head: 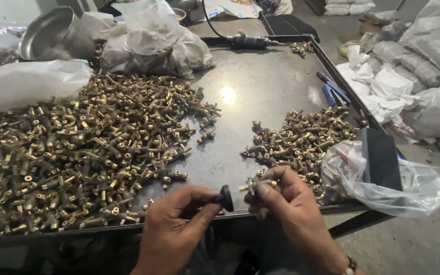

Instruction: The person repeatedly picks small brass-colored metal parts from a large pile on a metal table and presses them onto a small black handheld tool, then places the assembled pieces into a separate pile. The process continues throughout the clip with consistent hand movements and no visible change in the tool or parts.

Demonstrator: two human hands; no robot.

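- Left hand (171, 229) pinches one black knob (225, 197) at the tray's (260, 81) front edge.
- Right hand (291, 203) grips one brass fitting (253, 186).
- Two fitting heaps: large pile (77, 147) left, small pile (301, 137) right.

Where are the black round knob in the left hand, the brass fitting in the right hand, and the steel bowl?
black round knob (225, 197), head view, on its dark round face.
brass fitting (253, 186), head view, on the brass body above the fingers.
steel bowl (52, 33), head view, on its shiny inner wall.
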